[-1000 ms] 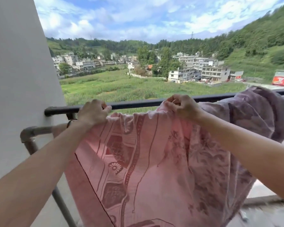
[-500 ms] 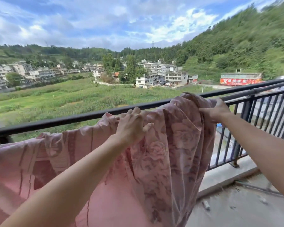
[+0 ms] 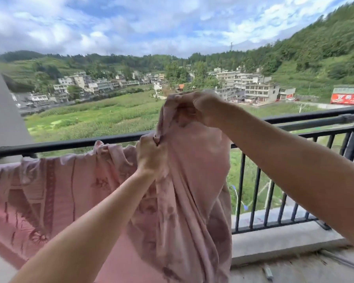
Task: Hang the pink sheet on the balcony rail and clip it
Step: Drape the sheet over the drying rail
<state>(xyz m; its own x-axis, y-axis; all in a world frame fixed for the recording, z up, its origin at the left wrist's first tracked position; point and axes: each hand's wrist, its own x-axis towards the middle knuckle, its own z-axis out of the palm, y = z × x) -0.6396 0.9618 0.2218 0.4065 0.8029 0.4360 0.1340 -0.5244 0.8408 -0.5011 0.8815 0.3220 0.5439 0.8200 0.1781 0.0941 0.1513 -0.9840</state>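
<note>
The pink patterned sheet point(image 3: 55, 193) hangs from the left stretch of the black balcony rail point(image 3: 70, 143). Its right part is bunched and lifted above the rail. My left hand point(image 3: 150, 154) grips a fold of the sheet at rail height. My right hand point(image 3: 204, 109) grips the bunched top edge higher up, well above the rail. The gathered cloth falls from both hands in a thick drape to the bottom of the view. No clip shows.
A grey wall point(image 3: 2, 111) closes the balcony at the left. Black vertical bars point(image 3: 253, 193) run under the rail at the right, above a concrete kerb point(image 3: 278, 237). A small object point(image 3: 267, 273) lies on the floor. Fields, houses and hills lie beyond.
My right hand has lifted the bunched part of the sheet up off the rail. My left hand went from lying on the cloth to gripping a fold. The view has swung left.
</note>
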